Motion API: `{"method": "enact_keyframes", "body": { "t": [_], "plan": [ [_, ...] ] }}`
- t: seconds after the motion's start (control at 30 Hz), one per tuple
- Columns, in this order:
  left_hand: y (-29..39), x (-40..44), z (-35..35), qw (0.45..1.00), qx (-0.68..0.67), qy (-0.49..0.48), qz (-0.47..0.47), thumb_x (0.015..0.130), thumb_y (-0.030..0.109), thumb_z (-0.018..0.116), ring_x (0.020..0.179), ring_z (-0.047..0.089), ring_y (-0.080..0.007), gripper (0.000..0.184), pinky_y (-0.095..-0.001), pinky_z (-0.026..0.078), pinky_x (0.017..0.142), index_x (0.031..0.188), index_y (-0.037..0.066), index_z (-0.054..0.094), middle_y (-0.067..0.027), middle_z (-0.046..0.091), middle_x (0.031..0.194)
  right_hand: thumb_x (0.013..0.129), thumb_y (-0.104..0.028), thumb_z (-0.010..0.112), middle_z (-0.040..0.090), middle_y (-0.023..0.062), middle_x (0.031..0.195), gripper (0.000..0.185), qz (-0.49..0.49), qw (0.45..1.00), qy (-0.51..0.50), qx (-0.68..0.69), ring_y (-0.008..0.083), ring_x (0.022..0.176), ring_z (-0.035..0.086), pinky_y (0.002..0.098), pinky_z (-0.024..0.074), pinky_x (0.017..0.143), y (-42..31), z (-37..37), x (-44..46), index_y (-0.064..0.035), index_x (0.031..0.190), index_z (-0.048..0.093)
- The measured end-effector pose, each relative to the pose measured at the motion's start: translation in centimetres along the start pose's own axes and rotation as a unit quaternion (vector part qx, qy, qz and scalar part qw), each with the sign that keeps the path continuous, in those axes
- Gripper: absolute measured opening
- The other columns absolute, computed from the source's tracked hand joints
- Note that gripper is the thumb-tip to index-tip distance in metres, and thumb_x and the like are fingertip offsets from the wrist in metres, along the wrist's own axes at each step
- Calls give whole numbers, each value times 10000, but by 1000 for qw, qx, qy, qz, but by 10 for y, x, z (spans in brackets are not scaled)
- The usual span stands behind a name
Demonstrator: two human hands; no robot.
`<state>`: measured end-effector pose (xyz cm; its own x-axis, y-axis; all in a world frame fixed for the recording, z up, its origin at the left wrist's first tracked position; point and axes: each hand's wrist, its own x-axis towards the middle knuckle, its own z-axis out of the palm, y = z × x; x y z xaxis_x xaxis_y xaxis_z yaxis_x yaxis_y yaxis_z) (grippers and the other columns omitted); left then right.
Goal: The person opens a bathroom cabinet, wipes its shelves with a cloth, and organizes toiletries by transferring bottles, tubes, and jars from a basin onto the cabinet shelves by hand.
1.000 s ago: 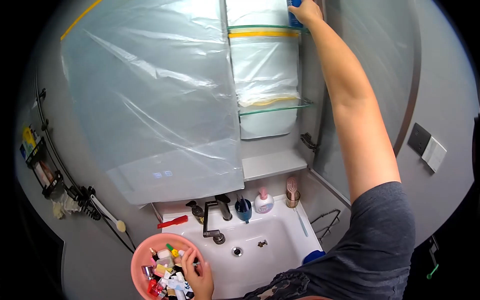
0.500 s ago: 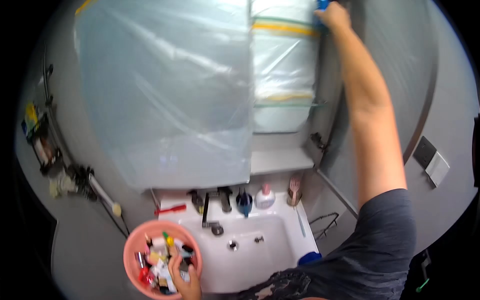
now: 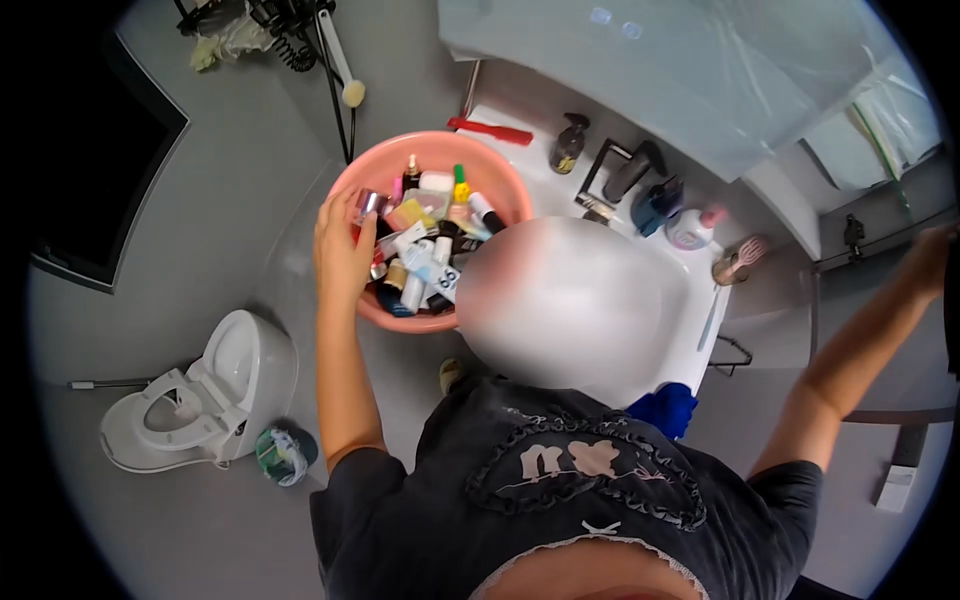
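Note:
A pink basin point(image 3: 448, 146), crowded with small bottles, tubes and boxes, sits at the sink's left end. My left hand point(image 3: 345, 240) grips its left rim, with the thumb on the inner side beside a shiny purple bottle point(image 3: 372, 203). Far to the right, my right hand point(image 3: 932, 258) reaches up by the mirrored cabinet door. Its fingers are cut off by the dark border of the view, so whatever they hold is hidden.
Behind the sink point(image 3: 705, 290) stand a dark spray bottle point(image 3: 570, 145), a black faucet point(image 3: 630, 172), a pink-capped bottle point(image 3: 692, 229) and a brush in a cup point(image 3: 735, 265). A blue cloth point(image 3: 664, 408) hangs at the front edge. Plastic sheeting point(image 3: 690, 70) covers the cabinet. A toilet point(image 3: 245, 365) is lower left.
The view has swung down and left. My right hand has come away from the upper shelf, where it had something blue, to the right side. My left hand has shifted to the basin's left rim.

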<state>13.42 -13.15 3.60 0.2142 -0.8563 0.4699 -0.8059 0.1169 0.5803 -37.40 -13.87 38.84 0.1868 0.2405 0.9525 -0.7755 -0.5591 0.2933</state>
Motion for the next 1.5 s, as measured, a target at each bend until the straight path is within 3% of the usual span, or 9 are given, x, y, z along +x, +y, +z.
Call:
{"method": "enact_keyframes", "body": {
  "t": [0.07,0.2,0.47,0.93,1.2,1.33,1.37,1.43,1.5],
  "plan": [
    [-27,11,4,999,-1,-33,-16,859,160,565,1090,528,-306,368,-373,424,911,1213,72,517,-145,527,1203,793,-229,676,552,174,1096,521,136,986,-33,92,252,992,536,367,440,871,-80,25,-85,40,1174,443],
    [-71,28,6,996,-11,-81,-43,855,137,543,1050,539,-336,358,-394,439,878,1204,65,515,-160,526,1197,744,-116,676,552,140,1124,318,325,866,-350,147,297,1046,505,386,393,906,-222,86,-227,-56,1042,582],
    [-121,58,-4,984,14,-160,-72,857,118,524,989,587,-276,366,-365,466,831,1221,75,514,-132,557,1169,728,-157,682,606,132,1040,330,370,674,-614,180,313,1018,537,405,411,897,-318,134,-354,-70,1041,624],
    [-119,48,26,949,-4,-312,-33,828,71,544,905,612,-289,282,-384,475,786,1106,88,587,-119,612,1053,744,-137,657,636,132,962,316,397,672,-610,136,311,953,574,400,442,848,-327,149,-373,-61,1049,629],
    [-124,38,12,978,-3,-202,-56,804,116,592,942,607,-293,312,-379,467,827,1114,74,597,-156,626,1016,758,-83,641,640,132,980,276,446,663,-577,167,320,939,569,388,442,854,-303,104,-347,-75,1034,638],
    [-67,25,28,908,7,-397,-133,772,165,635,921,598,-317,376,-417,466,792,1135,79,585,-175,615,957,749,-64,643,644,143,962,264,442,699,-540,157,322,926,575,392,448,842,-294,79,-350,-65,1013,646],
    [-92,6,57,934,49,-350,53,737,207,673,909,592,-326,429,-436,462,762,1140,92,579,-172,609,941,764,-53,648,643,134,993,247,462,686,-538,167,297,943,574,376,440,849,-296,74,-351,-45,1012,644],
    [-96,-11,84,932,119,-306,153,684,227,711,876,592,-331,496,-450,457,743,1140,95,565,-154,598,964,765,-56,638,641,133,980,253,464,682,-526,209,306,938,573,385,441,843,-299,66,-361,-54,1018,640],
    [-82,-7,85,923,137,-346,93,654,216,723,918,576,-333,533,-459,438,795,1137,66,556,-159,579,1014,765,-68,640,636,118,957,249,462,683,-514,237,305,915,564,389,440,833,-302,59,-357,-76,1013,639]
  ]
}}
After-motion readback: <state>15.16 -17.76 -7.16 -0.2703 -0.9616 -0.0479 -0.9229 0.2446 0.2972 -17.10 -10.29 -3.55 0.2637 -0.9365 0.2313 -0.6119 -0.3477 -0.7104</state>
